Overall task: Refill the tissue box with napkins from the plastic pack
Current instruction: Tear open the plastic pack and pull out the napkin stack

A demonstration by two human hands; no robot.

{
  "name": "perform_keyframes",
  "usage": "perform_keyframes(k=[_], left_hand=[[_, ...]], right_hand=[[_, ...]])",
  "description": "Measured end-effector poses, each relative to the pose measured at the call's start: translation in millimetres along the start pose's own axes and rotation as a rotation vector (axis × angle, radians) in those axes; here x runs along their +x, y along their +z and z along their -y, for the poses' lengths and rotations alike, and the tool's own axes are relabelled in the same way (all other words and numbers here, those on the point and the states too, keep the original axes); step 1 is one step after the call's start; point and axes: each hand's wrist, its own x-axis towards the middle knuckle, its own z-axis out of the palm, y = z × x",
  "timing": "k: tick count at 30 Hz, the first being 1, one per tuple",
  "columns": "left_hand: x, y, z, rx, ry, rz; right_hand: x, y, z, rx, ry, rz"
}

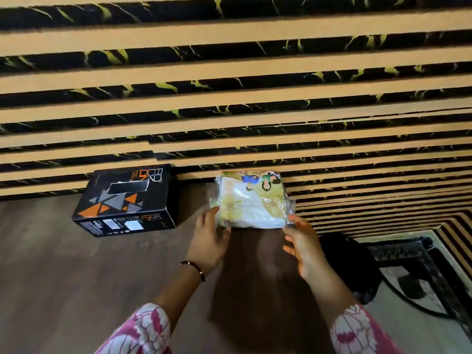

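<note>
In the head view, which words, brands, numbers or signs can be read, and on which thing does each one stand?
"BOX ON": large stacked letters, seen sideways, on top of the black tissue box; reading uncertain.
Front side of the tissue box: barcode, white label and small print, too blurred to read.
Plastic napkin pack: cartoon picture only; its faint script is unreadable.

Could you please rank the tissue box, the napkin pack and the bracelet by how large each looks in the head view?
1. Tissue box, largest.
2. Napkin pack, somewhat smaller, at a similar distance.
3. Bracelet, clearly smallest, despite being nearer the camera.
</note>
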Motion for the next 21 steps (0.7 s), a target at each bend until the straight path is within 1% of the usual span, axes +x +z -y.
perform_keyframes(k=[2, 3, 6, 9, 16, 21], left_hand=[[11, 3, 4, 0.066, 0.030, -0.009], [16, 6, 7, 0.076, 0.018, -0.003], [23, 11, 8, 0.043, 0.002, 0.015], [21, 12, 7, 0.043, 0.005, -0.018], [-21, 3, 12, 0.016, -0.025, -0.009], [-70, -20, 31, -0.009, -0.024, 0.004]], right_hand=[[7, -2, 2, -0.024, -0.018, -0.015], [10, -4, 2, -0.029, -0.016, -0.008], [11, -6, 2, -0.022, -0.006, 0.013], [7, -7, 0, -0.007, -0.012, 0.028], [-33, -10, -18, 0.140, 0.041, 0.040], [-86, -7, -49, 0.121, 0.047, 0.053]])
